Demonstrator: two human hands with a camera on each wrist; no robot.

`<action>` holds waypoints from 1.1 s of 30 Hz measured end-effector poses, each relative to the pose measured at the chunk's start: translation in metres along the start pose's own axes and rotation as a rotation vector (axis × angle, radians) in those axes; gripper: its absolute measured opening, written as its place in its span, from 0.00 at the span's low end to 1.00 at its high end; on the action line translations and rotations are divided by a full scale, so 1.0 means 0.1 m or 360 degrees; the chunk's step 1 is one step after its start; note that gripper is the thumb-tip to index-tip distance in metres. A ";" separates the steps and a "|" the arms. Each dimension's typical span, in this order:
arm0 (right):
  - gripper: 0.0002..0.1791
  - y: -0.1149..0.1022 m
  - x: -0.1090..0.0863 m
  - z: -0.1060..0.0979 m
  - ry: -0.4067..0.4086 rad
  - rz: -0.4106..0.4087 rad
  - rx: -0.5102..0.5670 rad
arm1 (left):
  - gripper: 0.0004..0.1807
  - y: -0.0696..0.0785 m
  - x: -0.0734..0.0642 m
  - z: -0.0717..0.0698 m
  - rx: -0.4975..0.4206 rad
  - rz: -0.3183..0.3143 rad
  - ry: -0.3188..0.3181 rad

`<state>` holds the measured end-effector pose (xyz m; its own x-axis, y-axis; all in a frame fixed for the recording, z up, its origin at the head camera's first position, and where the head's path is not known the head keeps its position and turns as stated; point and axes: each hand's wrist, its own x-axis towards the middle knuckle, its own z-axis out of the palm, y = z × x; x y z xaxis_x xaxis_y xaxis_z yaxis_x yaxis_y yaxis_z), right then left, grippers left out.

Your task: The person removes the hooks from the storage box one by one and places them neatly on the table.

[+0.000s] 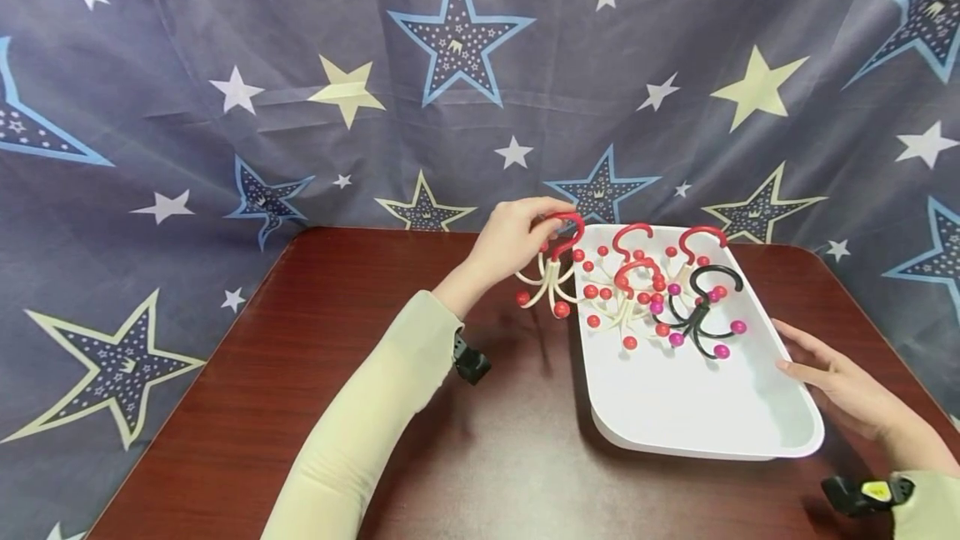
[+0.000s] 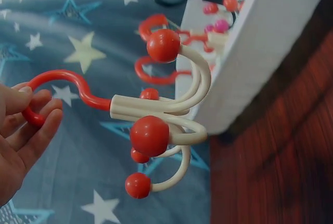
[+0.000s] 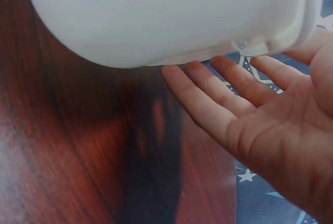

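Note:
My left hand (image 1: 517, 232) pinches the red hook end of a multi-arm hanging hook (image 2: 151, 107), whose cream arms tipped with red balls spread below it. This hook hangs beside the left rim of a white plastic tray (image 1: 697, 415). Inside the tray lie several more red-and-cream hooks (image 1: 626, 315) and one black hook (image 1: 701, 311) with magenta balls. My right hand (image 1: 847, 386) holds the tray's right side, thumb at the rim. In the right wrist view, its fingertips (image 3: 171, 73) reach under the tray's side.
A dark reddish-brown wooden table (image 1: 495, 473) lies under the tray. Behind the table hangs a grey-blue cloth (image 1: 300, 23) printed with stars. The hooks cluster in the far half of the tray.

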<state>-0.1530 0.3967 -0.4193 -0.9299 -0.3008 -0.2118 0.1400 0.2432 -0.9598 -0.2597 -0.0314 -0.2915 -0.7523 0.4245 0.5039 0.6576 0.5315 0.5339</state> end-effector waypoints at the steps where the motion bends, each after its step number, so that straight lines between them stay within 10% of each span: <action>1: 0.36 0.00 0.00 0.00 0.0001 0.0002 -0.0006 | 0.13 -0.04 0.00 0.00 0.0004 -0.0020 0.0004; 18: 0.33 0.03 0.00 0.00 -0.0004 -0.0031 0.0146 | 0.12 -0.64 0.06 0.13 0.0080 -0.0253 0.0023; 33: 0.35 0.02 -0.02 0.02 0.0056 0.0004 0.0063 | 0.10 -1.00 0.05 0.36 0.0051 -0.0411 0.0258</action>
<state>-0.1505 0.3958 -0.4211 -0.9408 -0.2671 -0.2085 0.1554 0.2068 -0.9660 -0.3304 -0.0561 -0.3665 -0.8763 0.1510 0.4574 0.4417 0.6308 0.6380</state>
